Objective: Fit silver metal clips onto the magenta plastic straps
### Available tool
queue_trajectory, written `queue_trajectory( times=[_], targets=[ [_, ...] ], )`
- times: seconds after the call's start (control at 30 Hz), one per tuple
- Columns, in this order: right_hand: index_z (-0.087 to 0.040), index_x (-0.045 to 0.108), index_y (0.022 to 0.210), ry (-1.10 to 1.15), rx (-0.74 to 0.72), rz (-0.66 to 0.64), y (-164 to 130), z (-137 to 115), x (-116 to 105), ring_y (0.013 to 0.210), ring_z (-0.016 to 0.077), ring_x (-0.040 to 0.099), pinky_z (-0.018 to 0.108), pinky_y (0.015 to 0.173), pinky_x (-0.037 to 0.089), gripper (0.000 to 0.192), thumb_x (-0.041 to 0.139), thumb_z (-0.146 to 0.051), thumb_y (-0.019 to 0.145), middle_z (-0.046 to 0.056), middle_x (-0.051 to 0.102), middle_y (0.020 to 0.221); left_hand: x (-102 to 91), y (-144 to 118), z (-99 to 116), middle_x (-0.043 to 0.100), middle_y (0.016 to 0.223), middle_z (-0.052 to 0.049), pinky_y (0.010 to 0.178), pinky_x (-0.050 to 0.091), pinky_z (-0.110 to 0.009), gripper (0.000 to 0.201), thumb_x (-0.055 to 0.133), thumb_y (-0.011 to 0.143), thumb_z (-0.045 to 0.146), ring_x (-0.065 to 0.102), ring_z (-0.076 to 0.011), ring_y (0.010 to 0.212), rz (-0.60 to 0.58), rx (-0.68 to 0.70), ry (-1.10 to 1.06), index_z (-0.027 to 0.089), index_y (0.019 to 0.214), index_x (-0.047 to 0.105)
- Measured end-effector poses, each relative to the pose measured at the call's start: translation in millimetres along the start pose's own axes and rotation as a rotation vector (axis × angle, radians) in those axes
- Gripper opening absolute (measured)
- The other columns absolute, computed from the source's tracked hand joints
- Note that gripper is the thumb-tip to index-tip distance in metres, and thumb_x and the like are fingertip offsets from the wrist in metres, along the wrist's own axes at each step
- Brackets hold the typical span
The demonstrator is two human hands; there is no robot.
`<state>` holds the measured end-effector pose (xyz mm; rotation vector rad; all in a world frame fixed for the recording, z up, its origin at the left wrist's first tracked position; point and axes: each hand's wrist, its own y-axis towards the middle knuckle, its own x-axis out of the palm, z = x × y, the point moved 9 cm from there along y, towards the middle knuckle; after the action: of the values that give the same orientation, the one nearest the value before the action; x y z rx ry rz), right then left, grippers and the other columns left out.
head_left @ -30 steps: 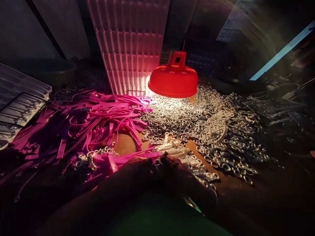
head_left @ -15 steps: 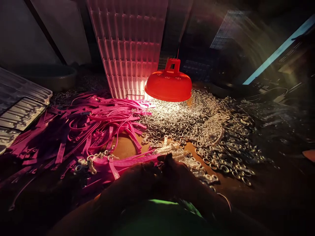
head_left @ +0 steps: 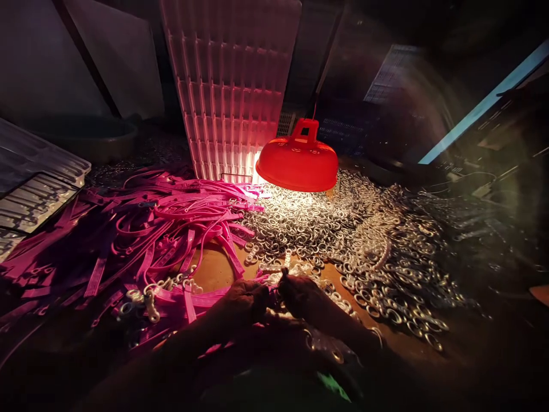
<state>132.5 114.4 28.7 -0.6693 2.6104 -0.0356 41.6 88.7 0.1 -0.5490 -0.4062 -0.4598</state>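
My left hand (head_left: pixel 246 297) and my right hand (head_left: pixel 300 293) are close together low in the middle, mostly in shadow. Their fingers are closed, thumbs and fingertips pinched, with a narrow gap between the hands. What they grip is too dark and small to make out. Just beyond the fingertips lie pale braided-looking pieces (head_left: pixel 295 269) and the end of a pink strap. To the left spreads a heap of pink straps (head_left: pixel 180 229), some with metal clips at their ends. Pale fittings and rings (head_left: pixel 152 300) lie on the straps by my left forearm.
A red lamp (head_left: pixel 297 163) hangs low over a large heap of metal rings (head_left: pixel 369 229). Behind it leans a ribbed plastic tray (head_left: pixel 227 86); another tray (head_left: pixel 38 189) is at the left edge. A round basin (head_left: pixel 86 137) stands behind. Brown tabletop (head_left: pixel 217 266) shows between the heaps.
Both hands have drawn slightly apart, showing a gap between them. The pink strap stretch beside the left hand sits lower. The whole view has tilted up a little.
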Motion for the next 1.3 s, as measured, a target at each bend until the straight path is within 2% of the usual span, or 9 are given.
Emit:
queue_trajectory(
  times=[0.2,0.33,0.47,0.63,0.8,0.93,1.07,1.17,1.3],
  targets=[
    [-0.015,0.051,0.067,0.400,0.149,-0.079,7.3,37.2,14.2,0.046,0.0057,0.030,0.021,0.043,0.024,0.045,0.045,-0.055,0.085,-0.003,0.040,0.055,6.4,2.3,7.0,0.041,0.047,0.005,0.045,0.025,-0.021,0.047,0.077,0.051,0.052,0.035,-0.0051,0.043,-0.020,-0.075,-0.064,0.014,0.051,0.050],
    [-0.014,0.054,0.069,0.497,0.190,-0.097,7.7,51.4,16.6,0.046,0.0053,0.031,0.020,0.042,0.023,0.045,0.048,-0.055,0.084,-0.003,0.041,0.056,-3.4,7.5,3.0,0.036,0.043,0.005,0.042,0.020,-0.023,0.044,0.075,0.056,0.049,0.028,-0.0046,0.040,-0.003,-0.108,0.044,0.014,0.049,0.049],
    [-0.014,0.054,0.071,0.506,0.220,-0.124,7.2,59.2,18.6,0.045,0.0056,0.029,0.021,0.042,0.021,0.044,0.048,-0.055,0.085,-0.005,0.036,0.053,-16.4,12.6,-6.8,0.037,0.041,0.005,0.041,0.017,-0.023,0.055,0.071,0.054,0.063,0.028,-0.0042,0.038,0.030,-0.127,0.100,0.015,0.047,0.044],
    [-0.015,0.049,0.068,0.454,0.211,-0.104,7.2,52.5,16.8,0.046,0.0056,0.027,0.021,0.042,0.020,0.045,0.047,-0.057,0.084,-0.006,0.032,0.053,-14.4,12.7,-11.2,0.044,0.041,0.002,0.042,0.026,-0.022,0.062,0.071,0.041,0.071,0.038,-0.0070,0.039,0.036,-0.170,0.013,0.013,0.048,0.048],
    [-0.015,0.047,0.066,0.285,0.116,-0.012,4.6,28.7,6.8,0.049,0.0067,0.033,0.021,0.044,0.026,0.047,0.045,-0.058,0.084,-0.004,0.039,0.056,-10.8,5.1,-5.2,0.047,0.044,0.002,0.043,0.027,-0.021,0.054,0.077,0.046,0.059,0.041,-0.0066,0.041,0.061,-0.172,-0.006,0.010,0.053,0.055],
    [-0.016,0.049,0.065,0.389,0.095,0.060,-1.1,21.4,7.3,0.048,0.0070,0.035,0.022,0.046,0.029,0.048,0.048,-0.062,0.081,-0.003,0.044,0.056,-2.4,-0.2,-5.6,0.054,0.052,-0.001,0.047,0.029,-0.020,0.046,0.080,0.049,0.050,0.047,-0.0076,0.046,-0.023,-0.169,-0.102,0.008,0.063,0.064],
    [-0.015,0.055,0.076,0.592,0.146,0.064,-7.2,20.1,15.5,0.052,0.0098,0.045,0.023,0.048,0.035,0.060,0.035,-0.071,0.081,0.002,0.051,0.063,-9.2,-0.5,-3.5,0.051,0.049,0.002,0.047,0.027,-0.020,0.043,0.083,0.047,0.043,0.042,-0.0049,0.044,0.031,-0.081,-0.026,0.008,0.062,0.064],
    [-0.014,0.058,0.088,0.696,0.216,0.084,-11.0,24.7,17.0,0.049,0.0101,0.046,0.021,0.042,0.029,0.063,0.039,-0.074,0.077,0.003,0.055,0.062,-17.0,-1.2,4.6,0.056,0.055,0.001,0.050,0.032,-0.020,0.040,0.083,0.049,0.039,0.046,-0.0068,0.050,0.128,0.041,0.102,0.010,0.068,0.063],
    [-0.015,0.055,0.078,0.646,0.246,0.092,-10.0,34.2,15.2,0.046,0.0097,0.044,0.021,0.041,0.028,0.061,0.037,-0.073,0.078,0.002,0.052,0.058,-11.3,-5.0,23.8,0.063,0.066,-0.003,0.059,0.042,-0.024,0.033,0.079,0.056,0.035,0.056,-0.0130,0.062,0.153,0.257,0.292,0.012,0.073,0.062]
  ],
)
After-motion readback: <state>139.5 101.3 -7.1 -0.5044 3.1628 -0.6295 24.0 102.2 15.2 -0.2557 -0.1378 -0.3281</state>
